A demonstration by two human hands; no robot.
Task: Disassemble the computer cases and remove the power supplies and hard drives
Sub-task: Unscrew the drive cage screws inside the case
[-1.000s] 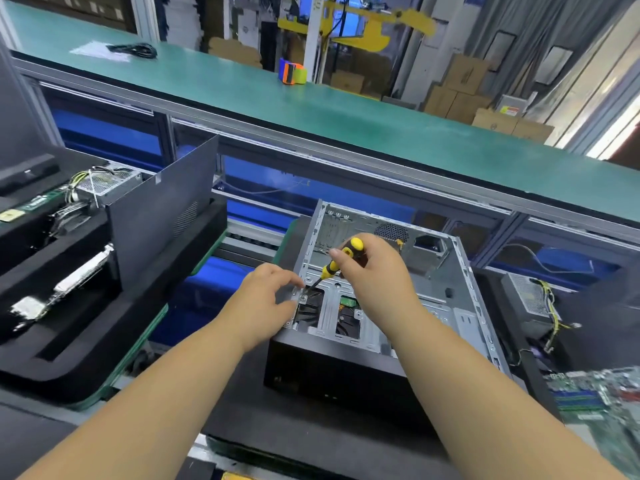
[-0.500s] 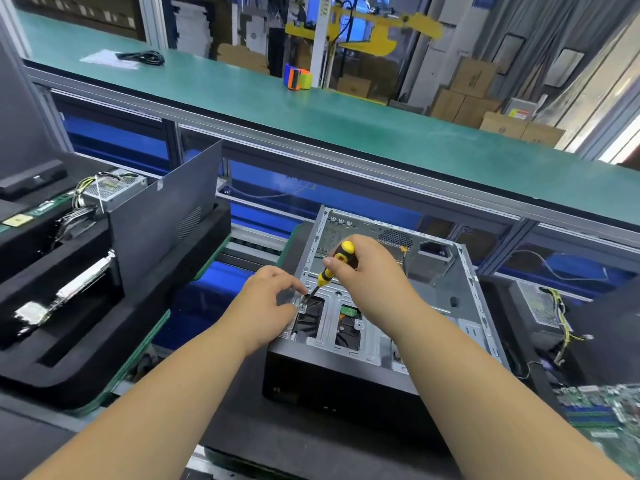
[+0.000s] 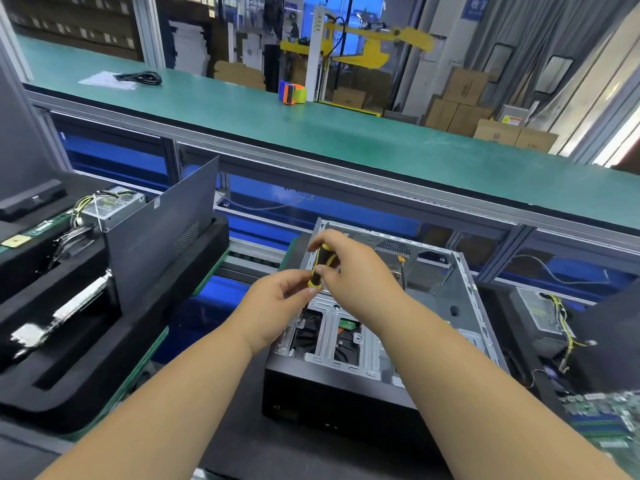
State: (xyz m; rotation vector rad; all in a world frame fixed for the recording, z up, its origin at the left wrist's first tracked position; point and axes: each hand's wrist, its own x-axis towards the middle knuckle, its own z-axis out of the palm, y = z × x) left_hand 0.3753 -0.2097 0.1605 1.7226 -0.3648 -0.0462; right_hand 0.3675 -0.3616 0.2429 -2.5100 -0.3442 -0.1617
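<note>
An open computer case (image 3: 446, 327) lies on its side in front of me, its metal inside bare. A hard drive (image 3: 347, 337) shows through the drive cage near the front. My right hand (image 3: 356, 271) grips a yellow and black screwdriver (image 3: 320, 268), held almost upright over the cage's left corner. My left hand (image 3: 277, 306) is beside it, fingertips touching the lower end of the handle; I cannot tell whether they pinch anything. The screwdriver's tip is hidden behind my left hand.
A black foam tray (image 3: 114, 341) on the left holds a power supply (image 3: 110, 206), boards and an upright side panel (image 3: 162, 233). Another power supply (image 3: 540, 313) and a motherboard (image 3: 602, 417) lie to the right. A green bench (image 3: 346, 133) runs behind.
My right hand has raised the screwdriver off the cage corner and turned it more upright. My left hand has left the case edge and come up to the handle.
</note>
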